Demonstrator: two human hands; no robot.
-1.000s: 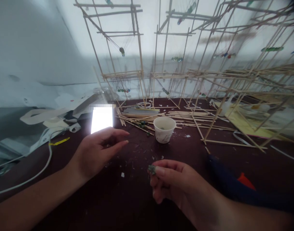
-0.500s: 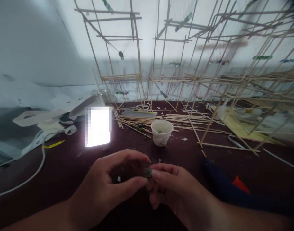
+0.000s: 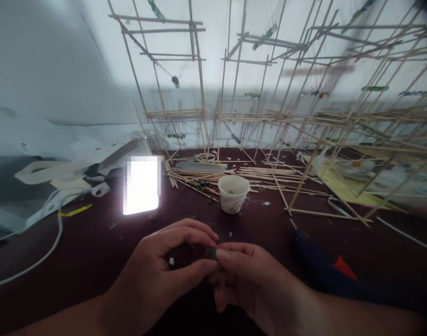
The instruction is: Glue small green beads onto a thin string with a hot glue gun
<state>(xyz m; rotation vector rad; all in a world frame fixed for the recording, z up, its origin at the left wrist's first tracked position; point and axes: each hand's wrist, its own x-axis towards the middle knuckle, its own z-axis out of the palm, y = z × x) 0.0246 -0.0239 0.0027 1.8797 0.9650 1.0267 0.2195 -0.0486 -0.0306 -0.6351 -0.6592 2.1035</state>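
Observation:
Close together above the dark tabletop, my hands meet around a small dark green, marble-like piece [image 3: 210, 253]. My right hand [image 3: 257, 273] pinches its right side between thumb and fingers, the lower fingers curled beneath. From the left, my left hand [image 3: 164, 261] arches over, its thumb and fingertips closed in at the piece; part of the piece is hidden by fingers. Just beyond the hands stands a white paper cup [image 3: 233, 198] with a greenish thing inside. Several dark green marbles [image 3: 203, 186] lie left of the cup.
Thin wooden sticks [image 3: 274, 175] lie behind the cup. A tall stick frame [image 3: 202, 86] rises at the back, with rows of marbles hung on threads. A bright screen [image 3: 142, 185] stands left. Beside my right forearm lies a dark blue tool handle [image 3: 314, 256] with an orange part. A white cable [image 3: 61, 233] curves at left.
My left fingers and thumb have closed in toward the green piece, narrowing the gap there. My right hand keeps its pinch and has shifted slightly. The view has moved a little.

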